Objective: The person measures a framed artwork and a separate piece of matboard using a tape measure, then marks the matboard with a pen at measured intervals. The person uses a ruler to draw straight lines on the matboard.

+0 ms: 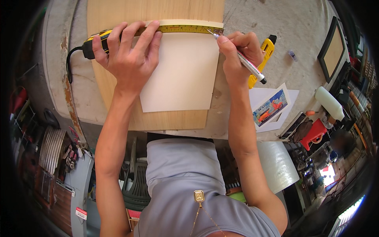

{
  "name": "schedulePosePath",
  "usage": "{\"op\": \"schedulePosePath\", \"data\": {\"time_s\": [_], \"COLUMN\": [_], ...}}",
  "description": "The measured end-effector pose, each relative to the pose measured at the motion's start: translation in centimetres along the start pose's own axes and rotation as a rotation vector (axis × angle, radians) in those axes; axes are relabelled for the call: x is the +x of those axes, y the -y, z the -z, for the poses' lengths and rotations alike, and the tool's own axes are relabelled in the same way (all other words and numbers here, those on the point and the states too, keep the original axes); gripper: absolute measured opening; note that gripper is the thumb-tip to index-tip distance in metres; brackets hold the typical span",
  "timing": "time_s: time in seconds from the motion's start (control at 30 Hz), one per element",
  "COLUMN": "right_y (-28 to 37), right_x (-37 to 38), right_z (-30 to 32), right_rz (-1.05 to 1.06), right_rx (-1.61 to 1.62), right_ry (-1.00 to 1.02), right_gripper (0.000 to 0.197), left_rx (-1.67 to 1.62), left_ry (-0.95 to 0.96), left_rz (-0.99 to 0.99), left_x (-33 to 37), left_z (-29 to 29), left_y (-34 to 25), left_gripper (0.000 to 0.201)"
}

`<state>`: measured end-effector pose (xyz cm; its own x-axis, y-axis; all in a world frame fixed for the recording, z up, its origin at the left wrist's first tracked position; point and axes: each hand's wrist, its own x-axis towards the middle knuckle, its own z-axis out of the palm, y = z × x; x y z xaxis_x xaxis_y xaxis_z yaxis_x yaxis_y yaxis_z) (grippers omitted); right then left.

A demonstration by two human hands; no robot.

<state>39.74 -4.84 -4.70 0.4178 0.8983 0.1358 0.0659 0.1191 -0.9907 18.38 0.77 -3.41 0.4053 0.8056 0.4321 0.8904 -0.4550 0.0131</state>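
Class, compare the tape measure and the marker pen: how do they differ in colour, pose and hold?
Colour: the tape measure is yellow and black; the marker pen is mostly white with a dark end.
Pose: the tape measure's blade stretches across the white sheet; the marker pen slants, tip at the blade.
Hold: the left hand covers part of the tape measure; the right hand grips the marker pen.
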Motion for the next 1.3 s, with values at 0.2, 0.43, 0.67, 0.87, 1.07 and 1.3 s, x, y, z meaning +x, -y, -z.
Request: {"op": "schedulePosePath", "data": {"time_s": [0.2, 0.43, 0.67, 0.87, 1.07, 1.3], "right_y": [0.52, 0.5, 0.29, 0.25, 0.36, 0.46], "right_x": [-0.2, -0.04, 0.02, 0.1, 0.16, 0.22], "right_z": [0.25, 0.06, 0.05, 0.07, -0.04, -0.04], "right_rz": [-0.005, 0.035, 0.056, 0.127, 0.123, 0.092], "right_rx": [-0.046, -0.122, -0.147, -0.201, -0.202, -0.207], "right_ry": [0.087, 0.098, 0.103, 0.14, 0.14, 0.111], "right_gripper": [0.027, 0.028, 0.027, 0.03, 0.03, 0.028], "left_rx": [0.017, 0.024, 0.029, 0.026, 0.039, 0.037], "left_ry": [0.011, 0.019, 0.052, 0.017, 0.018, 0.02], "left_rz": [-0.006, -0.005, 0.008, -0.005, -0.006, -0.01], "left_x": [0.09, 0.09, 0.43, 0.14, 0.14, 0.18], "left_z": [0.15, 0.19, 0.72, 0.22, 0.24, 0.25], "left_y": [0.0, 0.02, -0.3, 0.01, -0.05, -0.02], "left_gripper": [0.016, 0.015, 0.018, 0.014, 0.013, 0.014]}}
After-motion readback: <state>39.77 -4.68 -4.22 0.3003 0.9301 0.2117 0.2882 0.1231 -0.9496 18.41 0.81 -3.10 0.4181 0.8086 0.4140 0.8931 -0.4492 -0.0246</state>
